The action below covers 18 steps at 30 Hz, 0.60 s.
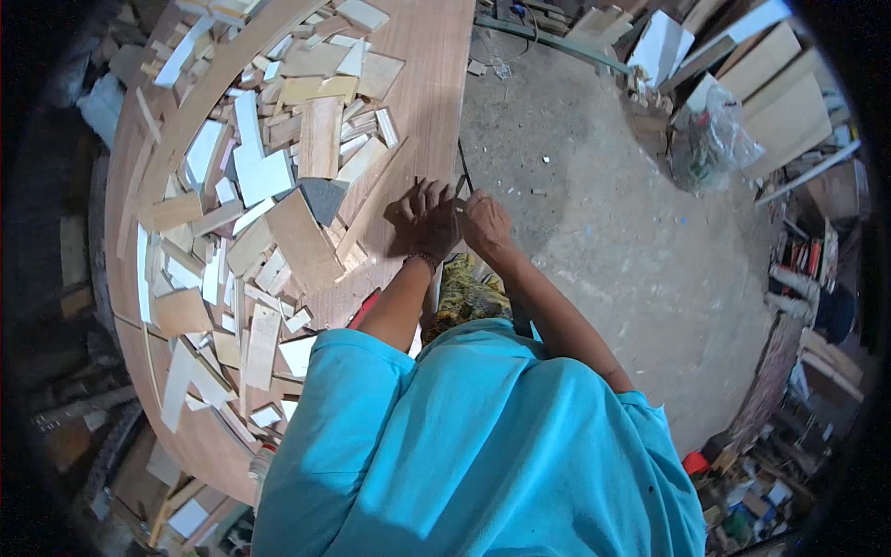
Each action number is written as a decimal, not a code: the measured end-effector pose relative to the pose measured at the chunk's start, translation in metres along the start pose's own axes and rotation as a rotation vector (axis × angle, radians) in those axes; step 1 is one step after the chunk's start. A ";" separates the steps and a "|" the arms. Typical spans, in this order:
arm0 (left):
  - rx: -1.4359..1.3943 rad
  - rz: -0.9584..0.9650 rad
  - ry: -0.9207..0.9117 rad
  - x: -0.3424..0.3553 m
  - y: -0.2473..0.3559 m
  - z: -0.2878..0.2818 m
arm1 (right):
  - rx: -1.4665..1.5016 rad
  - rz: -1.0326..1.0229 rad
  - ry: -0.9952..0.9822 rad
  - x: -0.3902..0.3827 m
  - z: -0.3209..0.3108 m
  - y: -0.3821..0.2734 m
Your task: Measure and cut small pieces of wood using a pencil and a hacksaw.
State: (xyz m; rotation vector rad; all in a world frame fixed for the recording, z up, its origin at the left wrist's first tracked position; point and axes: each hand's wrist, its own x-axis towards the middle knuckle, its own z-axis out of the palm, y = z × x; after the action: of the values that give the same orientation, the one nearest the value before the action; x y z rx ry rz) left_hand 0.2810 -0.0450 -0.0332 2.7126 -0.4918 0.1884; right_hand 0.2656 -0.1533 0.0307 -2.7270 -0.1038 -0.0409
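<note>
Both of my hands meet at the right edge of the wooden table (pixel 436 102). My left hand (pixel 434 223) is over that edge, its fingers bent and partly in shadow. Close against it on the right, my right hand (pixel 487 225) is closed, thumb and fingers pinched together. A thin dark strip (pixel 465 167) shows just beyond the fingertips, between the two hands. What either hand grips is too small and shadowed to make out. To the left of my left hand, a long narrow wood strip (pixel 371 200) lies beside the offcuts.
A heap of wood offcuts (pixel 320 137), some white, covers the table's left part. A grey concrete floor (pixel 613 232) lies to the right. Boards (pixel 789 102) and a clear plastic bag (pixel 715 139) stand at the far right; a red object (pixel 364 309) sits by my left forearm.
</note>
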 end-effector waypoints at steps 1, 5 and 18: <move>-0.015 0.046 0.041 -0.003 -0.002 0.003 | -0.006 -0.021 -0.009 0.002 -0.001 -0.003; -0.070 0.056 0.043 -0.005 0.000 -0.001 | -0.043 0.156 -0.123 0.008 -0.002 -0.008; 0.012 0.072 0.024 -0.001 -0.003 0.002 | -0.104 0.175 -0.332 0.019 -0.014 -0.005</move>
State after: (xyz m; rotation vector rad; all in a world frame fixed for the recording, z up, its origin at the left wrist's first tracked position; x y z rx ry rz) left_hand 0.2815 -0.0424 -0.0361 2.7033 -0.5839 0.2432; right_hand 0.2842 -0.1530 0.0465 -2.8105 0.0447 0.4685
